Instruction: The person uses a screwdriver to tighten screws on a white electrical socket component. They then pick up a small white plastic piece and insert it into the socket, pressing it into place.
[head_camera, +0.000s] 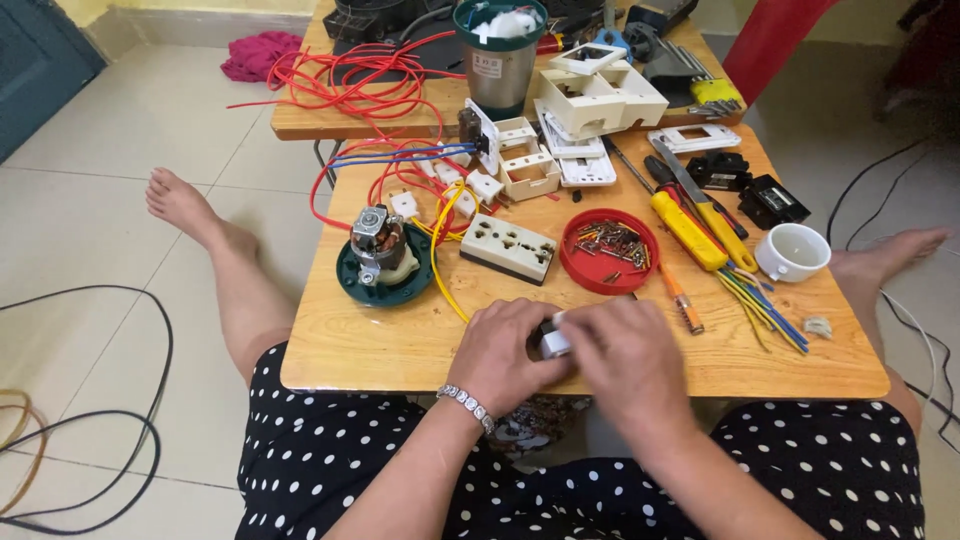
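Observation:
Both my hands meet at the front edge of a low wooden table. My left hand and my right hand close together around a small white plastic part, mostly hidden by my fingers. A silver bracelet circles my left wrist. Just beyond my hands lie a cream multi-socket block and a red round lid full of screws.
A small motor on a green base stands at left, with red, blue and yellow wires. Yellow-handled tools, a white cup, black parts and white switch housings fill the right and back. Black cable lies on the floor.

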